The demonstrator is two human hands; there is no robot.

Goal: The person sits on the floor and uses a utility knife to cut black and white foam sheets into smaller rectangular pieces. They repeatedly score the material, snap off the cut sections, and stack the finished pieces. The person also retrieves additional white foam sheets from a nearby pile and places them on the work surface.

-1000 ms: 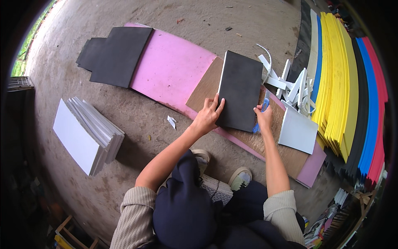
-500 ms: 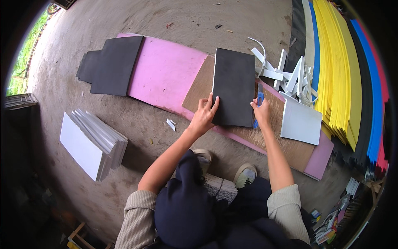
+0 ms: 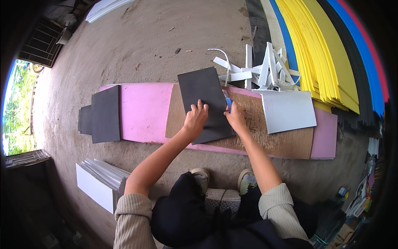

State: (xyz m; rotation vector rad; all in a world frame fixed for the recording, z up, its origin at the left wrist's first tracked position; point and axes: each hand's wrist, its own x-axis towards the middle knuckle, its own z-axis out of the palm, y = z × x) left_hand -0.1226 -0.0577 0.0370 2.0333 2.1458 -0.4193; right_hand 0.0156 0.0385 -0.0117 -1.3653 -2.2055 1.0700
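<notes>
A black rectangular foam sheet [image 3: 207,95] lies tilted on a worn brown wooden board [image 3: 286,145]. My left hand [image 3: 196,119] rests on top of this sheet, its fingers apart and pressing down. At the sheet's right edge, my right hand [image 3: 237,117] is closed around a blue utility knife [image 3: 228,103], with the blade end pointing away from me. Under the board runs a long pink foam mat [image 3: 145,112]. To the right of my right hand, a white foam sheet [image 3: 289,111] lies on the board.
Black sheets [image 3: 106,114] overlap at the mat's left end. A stack of white sheets [image 3: 97,186] stands on the floor at near left. White offcut strips [image 3: 265,70] are heaped beyond the board. Tall yellow sheets [image 3: 315,50] are piled at far right, beside blue, black and red ones.
The black sheet has turned anticlockwise, its far end swinging left. Both hands stay with it, the knife still in my right. The whole view has also shifted and turned.
</notes>
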